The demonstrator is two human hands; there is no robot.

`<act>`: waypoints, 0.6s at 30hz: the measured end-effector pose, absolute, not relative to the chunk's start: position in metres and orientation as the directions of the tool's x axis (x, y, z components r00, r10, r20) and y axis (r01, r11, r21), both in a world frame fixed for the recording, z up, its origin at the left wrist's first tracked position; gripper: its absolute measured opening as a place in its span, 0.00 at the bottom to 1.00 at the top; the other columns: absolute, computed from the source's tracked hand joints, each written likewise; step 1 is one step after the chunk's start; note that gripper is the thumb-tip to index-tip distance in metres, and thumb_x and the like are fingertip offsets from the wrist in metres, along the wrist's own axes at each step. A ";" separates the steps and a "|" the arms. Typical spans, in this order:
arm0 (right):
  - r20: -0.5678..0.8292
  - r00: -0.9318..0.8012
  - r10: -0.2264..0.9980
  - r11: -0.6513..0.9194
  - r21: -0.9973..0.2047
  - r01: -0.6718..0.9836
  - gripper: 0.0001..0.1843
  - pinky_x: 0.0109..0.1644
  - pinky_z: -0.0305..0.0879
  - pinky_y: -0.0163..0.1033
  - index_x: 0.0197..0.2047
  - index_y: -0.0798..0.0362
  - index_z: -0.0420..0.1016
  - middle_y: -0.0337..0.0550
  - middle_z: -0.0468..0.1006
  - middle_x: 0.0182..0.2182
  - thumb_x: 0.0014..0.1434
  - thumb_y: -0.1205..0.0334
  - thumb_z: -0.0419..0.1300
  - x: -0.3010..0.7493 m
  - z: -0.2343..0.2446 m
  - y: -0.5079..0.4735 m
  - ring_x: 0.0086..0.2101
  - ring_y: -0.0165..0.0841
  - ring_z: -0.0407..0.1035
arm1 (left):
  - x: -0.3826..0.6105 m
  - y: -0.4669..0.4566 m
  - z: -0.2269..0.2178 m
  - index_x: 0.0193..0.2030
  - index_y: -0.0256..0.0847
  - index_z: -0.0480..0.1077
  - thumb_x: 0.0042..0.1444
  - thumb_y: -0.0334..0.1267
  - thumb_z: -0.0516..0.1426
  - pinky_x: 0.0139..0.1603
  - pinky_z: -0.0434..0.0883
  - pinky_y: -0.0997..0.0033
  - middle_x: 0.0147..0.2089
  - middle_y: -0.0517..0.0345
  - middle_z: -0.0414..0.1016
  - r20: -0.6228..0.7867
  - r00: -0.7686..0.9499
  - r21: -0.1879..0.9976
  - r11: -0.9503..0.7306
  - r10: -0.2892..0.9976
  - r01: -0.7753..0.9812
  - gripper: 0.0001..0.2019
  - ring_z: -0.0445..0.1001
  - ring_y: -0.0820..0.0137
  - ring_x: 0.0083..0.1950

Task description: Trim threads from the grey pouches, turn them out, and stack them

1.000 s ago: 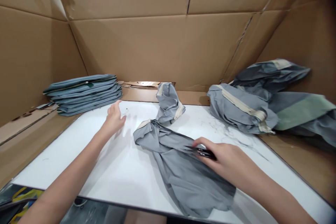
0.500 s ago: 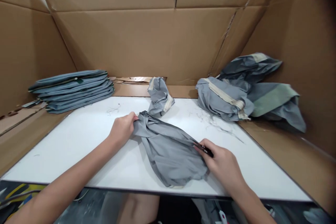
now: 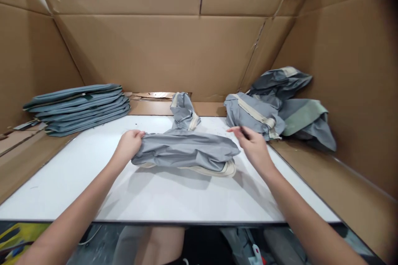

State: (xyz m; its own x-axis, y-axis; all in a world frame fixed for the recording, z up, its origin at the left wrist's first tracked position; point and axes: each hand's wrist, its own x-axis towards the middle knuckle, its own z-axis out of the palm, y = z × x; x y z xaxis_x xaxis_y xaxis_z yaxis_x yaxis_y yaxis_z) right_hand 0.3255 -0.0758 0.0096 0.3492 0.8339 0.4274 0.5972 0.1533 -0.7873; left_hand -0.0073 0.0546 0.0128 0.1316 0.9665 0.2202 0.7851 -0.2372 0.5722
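Across the middle of a white board (image 3: pixel 77 186), a grey garment (image 3: pixel 183 149) is lying folded into a long horizontal bundle, with cream trim (image 3: pixel 214 170) showing along its lower right edge. The left hand (image 3: pixel 129 145) is cupping the bundle's left end, though I cannot tell whether it is gripping the cloth or only resting on it. The right hand (image 3: pixel 253 145) is held well apart from the left, raised just beyond the bundle's right end and pinching a small dark object (image 3: pixel 245 133), too small to identify, between its fingers. A second, bunched garment (image 3: pixel 184 112) is lying directly behind the bundle and touching it. Further right, a heap of grey clothing (image 3: pixel 255 114) with a green panel (image 3: pixel 306 116) is sitting just past the right hand. To the left, a stack of folded garments (image 3: pixel 76 109) is resting beside the board, and cardboard walls (image 3: pixel 155 49) are rising behind everything.
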 end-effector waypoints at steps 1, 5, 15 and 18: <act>0.447 0.423 0.788 0.181 -0.825 0.535 0.22 0.24 0.47 0.33 0.39 0.54 0.73 0.35 0.55 0.19 0.58 0.45 0.50 0.318 0.015 -0.087 0.21 0.27 0.50 | -0.009 0.056 0.014 0.22 0.39 0.68 0.50 0.44 0.46 0.27 0.58 0.73 0.20 0.56 0.69 0.227 0.124 0.563 -0.234 0.966 0.793 0.15 0.66 0.67 0.25; 0.513 0.399 0.760 0.174 -0.752 0.635 0.21 0.22 0.48 0.33 0.44 0.52 0.73 0.35 0.56 0.17 0.59 0.46 0.50 0.273 0.030 -0.136 0.19 0.27 0.50 | -0.006 0.054 0.022 0.20 0.41 0.65 0.52 0.43 0.47 0.28 0.56 0.72 0.21 0.55 0.68 0.256 0.123 0.526 -0.245 0.959 0.814 0.15 0.65 0.67 0.26; 0.359 0.312 0.880 -0.079 -0.536 0.840 0.08 0.31 0.59 0.34 0.32 0.49 0.70 0.41 0.78 0.31 0.56 0.56 0.52 0.255 -0.005 -0.121 0.31 0.36 0.72 | 0.000 0.030 0.024 0.27 0.40 0.67 0.55 0.36 0.44 0.32 0.60 0.70 0.29 0.49 0.74 0.315 0.125 0.500 -0.276 0.941 0.821 0.14 0.71 0.62 0.33; 0.417 0.390 0.821 -0.219 -0.400 0.890 0.07 0.27 0.53 0.34 0.32 0.49 0.69 0.40 0.75 0.23 0.53 0.57 0.53 0.262 0.000 -0.123 0.25 0.37 0.69 | -0.001 0.033 0.027 0.27 0.41 0.68 0.53 0.34 0.45 0.36 0.62 0.68 0.31 0.48 0.75 0.310 0.119 0.530 -0.275 0.943 0.802 0.12 0.72 0.60 0.36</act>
